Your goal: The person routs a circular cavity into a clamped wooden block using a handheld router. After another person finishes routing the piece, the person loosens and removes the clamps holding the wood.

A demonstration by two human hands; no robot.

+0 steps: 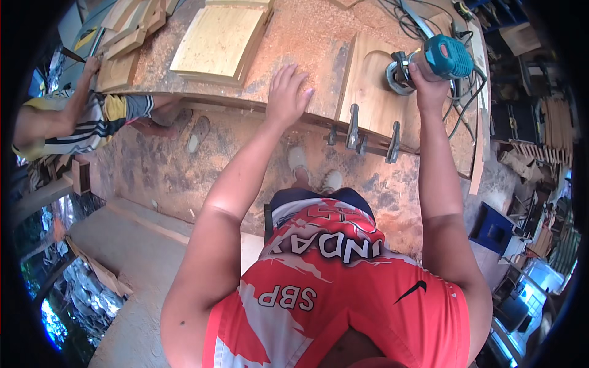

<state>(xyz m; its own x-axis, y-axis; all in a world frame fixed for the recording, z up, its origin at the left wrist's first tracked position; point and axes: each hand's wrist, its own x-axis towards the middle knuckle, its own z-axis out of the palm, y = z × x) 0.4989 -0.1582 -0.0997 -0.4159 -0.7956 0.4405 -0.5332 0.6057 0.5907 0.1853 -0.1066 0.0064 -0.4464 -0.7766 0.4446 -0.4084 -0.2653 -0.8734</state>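
My right hand (426,86) grips a teal power router (446,56), which stands on a wooden board (367,104) at the upper right, where a curved recess shows. Clamps (353,126) sit along the board's near edge. My left hand (288,95) lies open with fingers apart on the sawdust-covered bench (300,34), left of that board, holding nothing. A stack of pale, squarish wood pieces (215,40) rests farther left on the bench.
A co-worker (64,119) is at the bench's left end, beside loose boards (123,37). Cables (475,86) hang at the right. A blue bin (491,227) and piled timber (549,122) are on the right side. The floor (141,159) has sandals on it.
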